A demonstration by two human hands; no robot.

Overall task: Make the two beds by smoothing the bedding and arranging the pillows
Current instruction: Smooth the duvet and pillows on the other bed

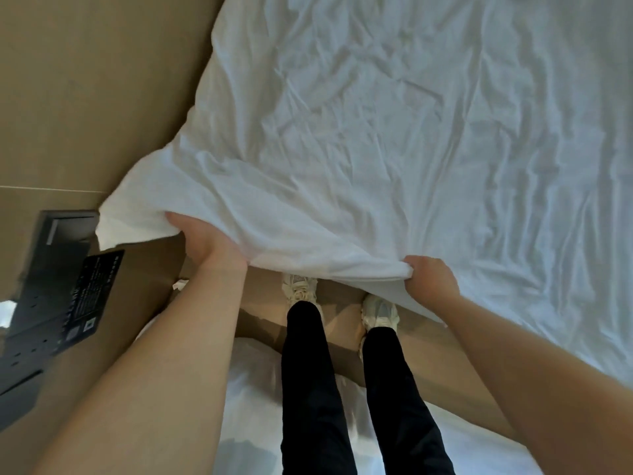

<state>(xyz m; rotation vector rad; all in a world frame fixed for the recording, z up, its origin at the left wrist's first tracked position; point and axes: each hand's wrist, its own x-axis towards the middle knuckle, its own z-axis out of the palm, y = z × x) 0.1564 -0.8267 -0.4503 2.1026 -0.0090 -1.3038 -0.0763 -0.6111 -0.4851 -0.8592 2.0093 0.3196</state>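
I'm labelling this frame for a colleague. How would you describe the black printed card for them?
From the white duvet, follow its lifted corner to the left hand. Below-left of it a black card overlaps the dark grey panel; only the card carries small white print.

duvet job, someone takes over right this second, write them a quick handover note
Left hand: grips the duvet near its corner, with the edge lifted.
Right hand: grips the same edge further along.
Duvet: spread out ahead, heavily creased.
More white bedding lies behind, at the view's lower edge.
Done: duvet laid out, not yet smooth.
Left: pull it taut, smooth the creases, do the other bedding, arrange pillows (none in view).
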